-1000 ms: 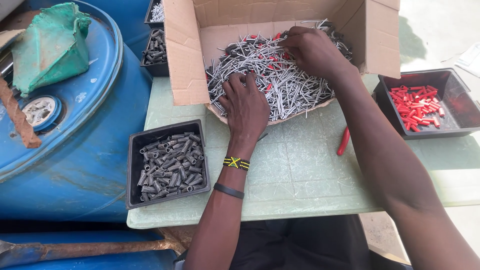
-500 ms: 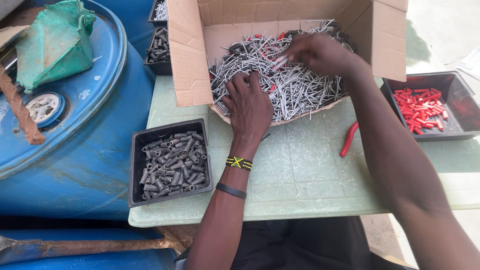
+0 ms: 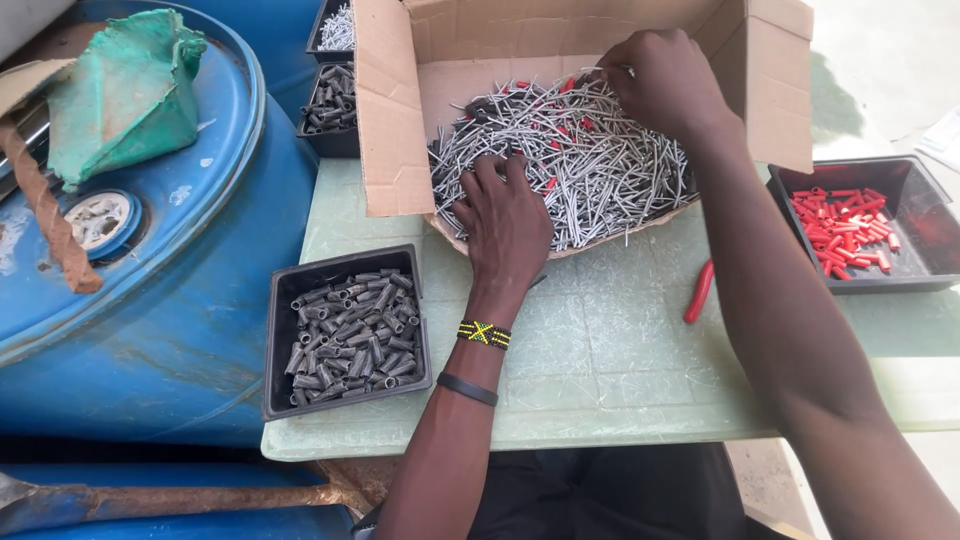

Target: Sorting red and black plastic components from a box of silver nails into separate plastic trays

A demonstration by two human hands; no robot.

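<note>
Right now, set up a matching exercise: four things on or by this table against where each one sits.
1. grey sleeves
2. red caps
3. metal pins
4. green cloth

A. on the blue drum
B. black tray at the table's right edge
C. inside the cardboard box
D. black tray near the left hand

Pairs: 1-D, 2-B, 3-C, 4-A

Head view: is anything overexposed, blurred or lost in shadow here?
Head view: sharp overall, in soft daylight; the ground at top right is washed out, near white; the cardboard box and both hands, left and right, are evenly lit; the strip under the table is dark, with little detail.
</note>
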